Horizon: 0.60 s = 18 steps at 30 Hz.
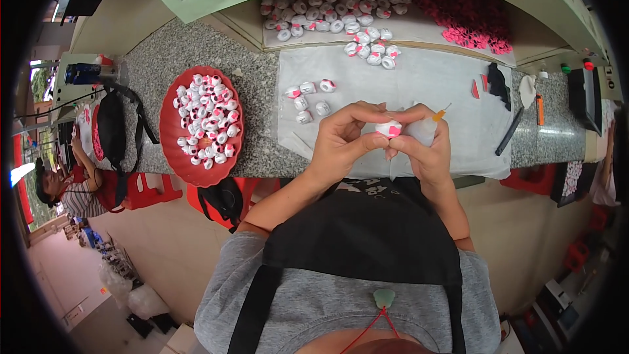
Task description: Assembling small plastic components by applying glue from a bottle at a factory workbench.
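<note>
Over the white sheet (367,85), a small round white piece with pink patches (388,129) is pinched between both hands. My left hand (344,141) grips it with thumb and fingertips. The thumb and fingers of my right hand (432,157) close on its other side. Tucked in the right hand as well is a translucent squeeze bottle (422,132) with an orange tip and thin needle, pointing up and right. Left of my hands, several like pieces (301,103) lie loose on the sheet.
A red scalloped plate (168,151) full of similar pieces stands at left. More pieces (341,10) and a heap of bright pink bits (465,13) fill the back shelf. At right lie black scraps (499,85), a dark slim tool (510,132) and an orange stick (540,110). Another person (82,190) sits far left.
</note>
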Motion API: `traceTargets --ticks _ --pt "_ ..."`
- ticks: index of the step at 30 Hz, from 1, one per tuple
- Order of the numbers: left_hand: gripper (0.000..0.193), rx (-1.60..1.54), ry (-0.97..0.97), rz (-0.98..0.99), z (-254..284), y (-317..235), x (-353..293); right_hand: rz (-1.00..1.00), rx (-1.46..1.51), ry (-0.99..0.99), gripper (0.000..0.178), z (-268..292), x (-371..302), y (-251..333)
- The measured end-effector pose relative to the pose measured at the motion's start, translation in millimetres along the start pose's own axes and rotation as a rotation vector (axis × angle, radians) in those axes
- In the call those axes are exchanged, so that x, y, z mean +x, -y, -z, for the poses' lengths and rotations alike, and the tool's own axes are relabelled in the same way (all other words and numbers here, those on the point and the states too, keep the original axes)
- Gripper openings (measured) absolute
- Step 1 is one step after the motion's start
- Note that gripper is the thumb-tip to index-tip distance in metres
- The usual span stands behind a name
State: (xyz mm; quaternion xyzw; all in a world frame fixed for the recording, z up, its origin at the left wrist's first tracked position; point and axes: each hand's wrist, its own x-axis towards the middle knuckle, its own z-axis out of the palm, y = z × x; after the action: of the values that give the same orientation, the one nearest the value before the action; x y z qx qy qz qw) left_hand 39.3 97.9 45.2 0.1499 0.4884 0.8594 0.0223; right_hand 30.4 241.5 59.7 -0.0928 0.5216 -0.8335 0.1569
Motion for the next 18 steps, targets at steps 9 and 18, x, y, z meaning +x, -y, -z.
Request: traceTargets --ticks 9,18 --pt "0.022 0.029 -0.035 0.150 7 7 -10 -0.058 -0.050 0.024 0.020 8 -4 -12" --pt "0.024 1.372 0.104 -0.172 59 13 9 -0.064 -0.329 -0.246 0.031 22 1 -16"
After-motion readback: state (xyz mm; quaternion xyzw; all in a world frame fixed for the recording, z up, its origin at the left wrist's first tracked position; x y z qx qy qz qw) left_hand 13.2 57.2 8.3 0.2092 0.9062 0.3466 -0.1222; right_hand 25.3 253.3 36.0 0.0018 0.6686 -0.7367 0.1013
